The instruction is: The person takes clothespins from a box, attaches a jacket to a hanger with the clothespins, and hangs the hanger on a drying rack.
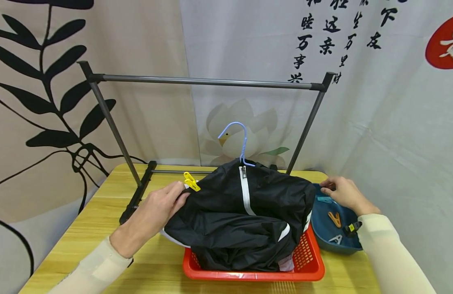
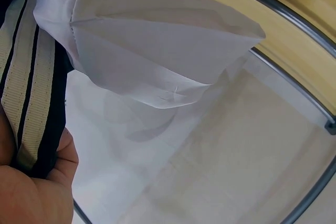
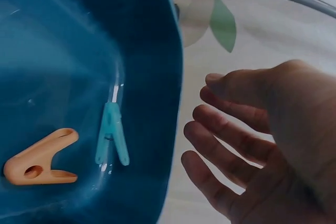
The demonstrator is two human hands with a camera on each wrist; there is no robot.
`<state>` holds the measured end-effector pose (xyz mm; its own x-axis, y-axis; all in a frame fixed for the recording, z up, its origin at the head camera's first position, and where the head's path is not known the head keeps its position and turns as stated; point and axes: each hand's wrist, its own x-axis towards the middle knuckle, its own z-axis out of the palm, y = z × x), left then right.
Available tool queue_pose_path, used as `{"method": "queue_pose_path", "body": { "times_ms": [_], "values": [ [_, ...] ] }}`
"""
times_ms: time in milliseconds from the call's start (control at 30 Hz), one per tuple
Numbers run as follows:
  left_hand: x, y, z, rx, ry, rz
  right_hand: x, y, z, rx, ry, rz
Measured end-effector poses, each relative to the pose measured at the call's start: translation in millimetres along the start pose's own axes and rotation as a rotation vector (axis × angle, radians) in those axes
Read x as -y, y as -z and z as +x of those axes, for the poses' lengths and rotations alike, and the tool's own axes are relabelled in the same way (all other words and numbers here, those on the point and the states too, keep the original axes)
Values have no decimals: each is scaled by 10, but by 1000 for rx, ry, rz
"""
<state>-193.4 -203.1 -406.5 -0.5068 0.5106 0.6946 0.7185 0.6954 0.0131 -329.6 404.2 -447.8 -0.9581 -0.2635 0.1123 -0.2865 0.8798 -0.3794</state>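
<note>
A black garment (image 1: 226, 204) with a white zip hangs on a blue hanger (image 1: 245, 143), its lower part in the red basket (image 1: 254, 275). My left hand (image 1: 156, 210) grips the garment's edge beside a yellow clip (image 1: 191, 181); in the left wrist view the hand (image 2: 39, 187) pinches a striped band (image 2: 29, 87) near white lining (image 2: 142, 40). My right hand (image 1: 345, 194), fingers loosely bent and holding nothing, is over the far edge of the blue basin (image 1: 322, 228). The right wrist view shows the hand (image 3: 252, 135) beside the basin, near a turquoise clip (image 3: 111, 132) and an orange clip (image 3: 39, 161).
A grey metal rack (image 1: 208, 81) stands behind the garment on the wooden table (image 1: 153, 265). Also in the basin are a white clip (image 1: 336, 239) and a black-and-yellow item (image 1: 352, 228). A printed curtain (image 1: 149, 81) hangs behind.
</note>
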Motion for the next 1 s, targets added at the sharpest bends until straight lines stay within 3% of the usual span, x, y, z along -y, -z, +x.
{"method": "queue_pose_path", "body": {
  "times_ms": [433, 733, 1000],
  "values": [
    [-4, 7, -5, 0, 0, -2, -126, -96, 45, 79, -59, -6],
    [-1, 1, -5, 10, 10, -2, -188, -179, 88, 186, -96, -44],
    [-1, -10, -12, 11, 15, -8, -241, -238, 90, 201, -84, -64]
  ]
}}
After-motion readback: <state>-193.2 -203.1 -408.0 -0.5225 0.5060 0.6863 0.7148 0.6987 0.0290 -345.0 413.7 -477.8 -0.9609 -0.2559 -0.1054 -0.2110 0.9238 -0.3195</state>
